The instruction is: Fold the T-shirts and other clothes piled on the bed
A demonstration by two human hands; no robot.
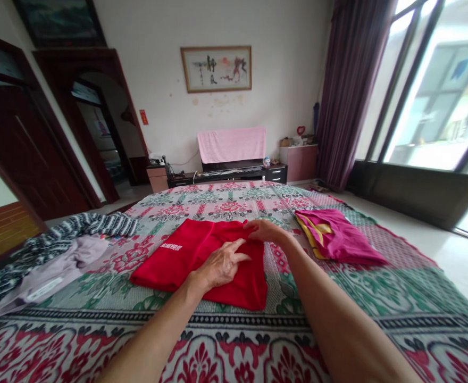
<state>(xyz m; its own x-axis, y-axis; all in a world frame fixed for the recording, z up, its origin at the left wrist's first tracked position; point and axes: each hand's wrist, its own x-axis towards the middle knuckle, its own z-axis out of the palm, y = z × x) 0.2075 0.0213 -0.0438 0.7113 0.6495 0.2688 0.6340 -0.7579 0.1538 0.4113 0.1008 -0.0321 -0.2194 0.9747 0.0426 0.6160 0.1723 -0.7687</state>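
A red garment (166,266) with small white lettering lies partly folded on the patterned bed cover (202,340). My left hand (223,264) rests on the middle of it, palm down, with some fingers stretched out and apart. At the garment's far right corner, my right hand (266,232) has its fingers bent and closed on the edge of the cloth. To the right of that hand lies a folded magenta garment (345,236) with a yellow one (317,234) partly showing beneath it.
On the left lie a pale mauve garment (66,266) and a black-and-white striped one (74,229). Beyond the bed, a pink cloth (232,144) hangs over a screen on a low cabinet (276,174). Purple curtains (343,96) and glass doors (425,106) stand at the right.
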